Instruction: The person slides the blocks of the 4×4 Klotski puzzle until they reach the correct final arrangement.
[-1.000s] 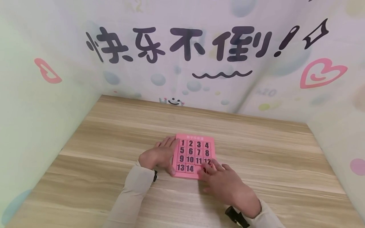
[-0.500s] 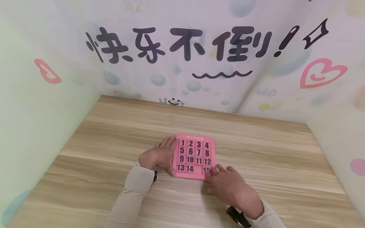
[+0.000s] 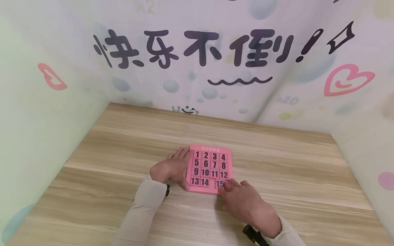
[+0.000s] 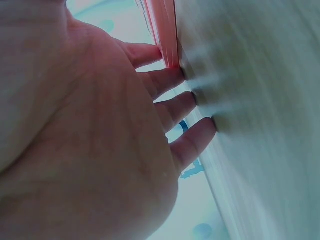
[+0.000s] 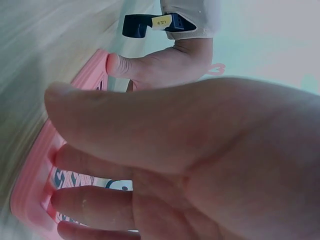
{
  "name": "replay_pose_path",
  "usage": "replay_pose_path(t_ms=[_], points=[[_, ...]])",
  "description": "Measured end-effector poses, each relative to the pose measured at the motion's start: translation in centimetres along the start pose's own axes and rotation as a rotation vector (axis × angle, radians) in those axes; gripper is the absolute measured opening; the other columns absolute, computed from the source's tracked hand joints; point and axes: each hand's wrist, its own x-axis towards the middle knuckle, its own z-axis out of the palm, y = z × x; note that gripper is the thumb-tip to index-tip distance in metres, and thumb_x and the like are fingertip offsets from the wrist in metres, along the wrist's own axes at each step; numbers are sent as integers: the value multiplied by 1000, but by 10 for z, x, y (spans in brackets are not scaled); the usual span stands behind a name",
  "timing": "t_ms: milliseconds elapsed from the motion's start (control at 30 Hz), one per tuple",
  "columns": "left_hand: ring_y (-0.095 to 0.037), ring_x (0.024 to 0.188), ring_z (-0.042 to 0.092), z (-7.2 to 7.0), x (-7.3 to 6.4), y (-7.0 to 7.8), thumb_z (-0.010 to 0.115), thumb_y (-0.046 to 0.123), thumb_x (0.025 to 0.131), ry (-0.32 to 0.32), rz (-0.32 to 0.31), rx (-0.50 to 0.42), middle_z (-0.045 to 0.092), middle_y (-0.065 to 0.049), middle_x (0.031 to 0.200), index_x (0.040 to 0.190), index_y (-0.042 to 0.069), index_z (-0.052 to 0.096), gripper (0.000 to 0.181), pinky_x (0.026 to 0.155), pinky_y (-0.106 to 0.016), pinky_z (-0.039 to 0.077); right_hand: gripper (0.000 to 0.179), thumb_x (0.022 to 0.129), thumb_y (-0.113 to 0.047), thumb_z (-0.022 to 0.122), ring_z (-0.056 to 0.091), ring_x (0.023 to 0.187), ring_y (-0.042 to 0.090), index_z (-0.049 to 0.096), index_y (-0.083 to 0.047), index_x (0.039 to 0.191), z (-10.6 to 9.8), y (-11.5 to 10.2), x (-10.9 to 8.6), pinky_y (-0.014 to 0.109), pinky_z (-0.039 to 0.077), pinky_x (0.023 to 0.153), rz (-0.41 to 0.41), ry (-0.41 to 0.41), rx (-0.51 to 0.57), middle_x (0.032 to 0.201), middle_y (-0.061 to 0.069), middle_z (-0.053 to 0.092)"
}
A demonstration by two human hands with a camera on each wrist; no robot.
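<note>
A pink number slide puzzle (image 3: 210, 149) lies flat on the wooden table, its first three rows running from 1 to 12. Tiles 13 and 14 (image 3: 204, 182) sit at the left of the bottom row. Tile 15 (image 3: 219, 184) is further right, with a gap between it and 14. My left hand (image 3: 172, 168) rests against the puzzle's left edge, thumb at the lower left corner; its extended fingers (image 4: 165, 82) reach down to the tabletop. The fingers of my right hand (image 3: 246, 202) touch tile 15's right side, covering part of that corner. The right thumb (image 5: 95, 107) lies straight beside the puzzle's near edge.
The wood-grain table (image 3: 147, 131) extends around the puzzle. A printed white backdrop (image 3: 191, 89) stands behind it, with pale walls at both sides. Dark wrist devices (image 3: 253, 235) are worn near the sleeves.
My right hand first drew back rightward, uncovering tile 15, then came back left. Tile 15 has shifted slightly left, narrowing the gap beside 14. My left hand has stayed put.
</note>
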Motion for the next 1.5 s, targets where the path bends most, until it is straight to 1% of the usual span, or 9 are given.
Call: replay_pose_path(t_ms=[267, 467, 667, 933, 1267, 1500], points=[[-32, 154, 0, 0, 1, 0, 92, 33, 61, -7, 1, 11, 2, -15, 167, 159, 6, 8, 132, 125, -49, 7, 54, 92, -45, 64, 47, 138, 26, 58, -19, 139, 1, -2, 1, 49, 41, 112, -16, -7, -13, 148, 5, 52], [-32, 154, -1, -1, 2, 0, 92, 33, 61, -12, -2, 12, 1, -15, 167, 159, 6, 8, 132, 125, -49, 7, 53, 92, -43, 65, 48, 138, 27, 58, -20, 139, 1, -3, 3, 49, 42, 111, -22, -9, -3, 147, 6, 53], [-33, 154, 0, -1, 2, 0, 92, 32, 61, -9, 1, 9, 2, -15, 167, 159, 6, 8, 132, 125, -49, 7, 54, 91, -42, 66, 48, 137, 28, 58, -20, 139, 2, -3, 4, 48, 42, 111, -33, 6, 9, 146, 6, 54], [-33, 154, 0, -1, 3, -1, 92, 33, 61, -12, 0, 7, 2, -15, 167, 159, 6, 8, 132, 125, -49, 7, 53, 90, -41, 68, 50, 135, 27, 59, -18, 138, 4, -4, 6, 48, 44, 109, -55, 31, -8, 145, 5, 55], [-32, 154, 0, -1, 2, 0, 92, 32, 63, -13, -2, 6, 2, -14, 167, 159, 6, 8, 131, 125, -48, 7, 53, 90, -40, 69, 50, 135, 28, 59, -18, 138, 4, -4, 7, 47, 45, 108, -60, 37, 0, 145, 5, 55], [-32, 154, -2, 1, 1, 0, 92, 32, 62, -11, -1, 8, -1, -14, 167, 160, 7, 6, 133, 125, -49, 5, 51, 91, -37, 68, 52, 133, 29, 60, -18, 137, 5, -3, 6, 49, 46, 106, -68, 47, 26, 144, 6, 57]])
